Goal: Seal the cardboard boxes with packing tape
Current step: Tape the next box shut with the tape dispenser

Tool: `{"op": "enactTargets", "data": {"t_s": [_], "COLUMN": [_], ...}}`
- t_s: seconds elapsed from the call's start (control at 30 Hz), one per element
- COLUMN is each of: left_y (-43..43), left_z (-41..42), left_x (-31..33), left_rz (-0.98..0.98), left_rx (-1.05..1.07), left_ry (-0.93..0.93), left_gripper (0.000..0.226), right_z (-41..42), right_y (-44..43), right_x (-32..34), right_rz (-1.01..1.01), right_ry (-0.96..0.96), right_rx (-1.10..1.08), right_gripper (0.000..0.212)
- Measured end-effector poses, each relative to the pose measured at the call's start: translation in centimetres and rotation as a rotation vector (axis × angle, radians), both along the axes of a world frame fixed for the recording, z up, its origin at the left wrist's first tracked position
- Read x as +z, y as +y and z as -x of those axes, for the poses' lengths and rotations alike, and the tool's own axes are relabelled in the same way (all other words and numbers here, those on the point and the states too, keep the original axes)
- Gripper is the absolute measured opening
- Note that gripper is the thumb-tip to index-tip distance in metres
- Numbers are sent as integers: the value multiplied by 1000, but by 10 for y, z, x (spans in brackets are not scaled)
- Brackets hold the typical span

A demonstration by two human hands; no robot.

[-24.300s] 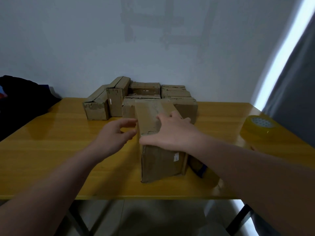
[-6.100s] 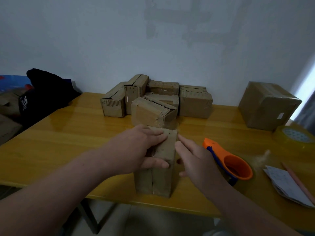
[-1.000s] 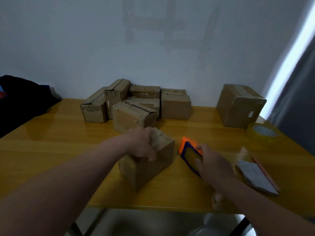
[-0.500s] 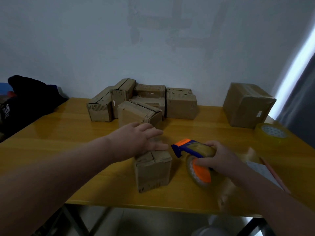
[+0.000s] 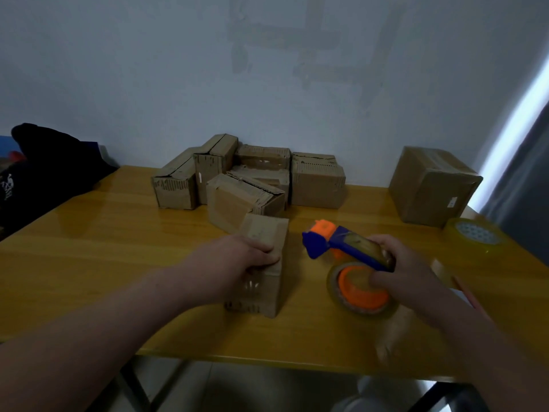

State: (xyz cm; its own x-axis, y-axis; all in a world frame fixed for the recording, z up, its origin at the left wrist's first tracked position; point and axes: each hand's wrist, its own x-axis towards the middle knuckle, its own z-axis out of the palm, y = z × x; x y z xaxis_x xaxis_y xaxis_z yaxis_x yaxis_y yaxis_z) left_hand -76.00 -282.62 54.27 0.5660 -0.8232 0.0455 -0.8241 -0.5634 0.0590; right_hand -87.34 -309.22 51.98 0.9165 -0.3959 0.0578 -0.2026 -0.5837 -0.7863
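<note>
Small cardboard box [image 5: 266,233] — closed, contents hidden — near the table [image 5: 89,248] front edge, gripped on top by the left hand [image 5: 234,263]; tape dispenser [image 5: 341,245] clasped by the right hand [image 5: 398,269] just beside it

glossy yellow table [image 5: 89,248] against a pale, patchy wall [image 5: 148,69]; daylight edges a grey curtain [image 5: 528,162] at right.

left arm [image 5: 118,316]: bare, reaches forward from lower left.
left hand [image 5: 234,260]: palm down, fingers curled over the near top edge of a box [image 5: 267,230].
right arm [image 5: 475,337]: bare, enters from lower right.
right hand [image 5: 401,263]: fingers wrapped round a dispenser [image 5: 341,245].
</note>
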Motion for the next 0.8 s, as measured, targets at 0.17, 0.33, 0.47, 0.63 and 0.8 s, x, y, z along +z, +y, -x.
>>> {"op": "enactTargets", "data": {"t_s": [0.17, 0.33, 0.47, 0.63, 0.8], "left_y": [-7, -19, -15, -2, 41], "left_z": [10, 23, 26, 20, -1], "left_x": [9, 27, 27, 21, 14], "left_rz": [454, 956, 979, 947, 1025], "left_rx": [215, 581, 540, 540, 667], "left_ry": [297, 1289, 1413, 1145, 960], "left_gripper": [38, 43, 15, 16, 10], "right_z": [6, 11, 11, 8, 12], "right_y": [8, 20, 27, 31, 9], "right_x": [14, 20, 24, 31, 47], "right_rz": [-102, -91, -44, 39, 174], "right_ry": [-134, -238, -269, -186, -93], "right_rx": [122, 233, 292, 387, 464], "right_gripper": [68, 70, 69, 74, 85]}}
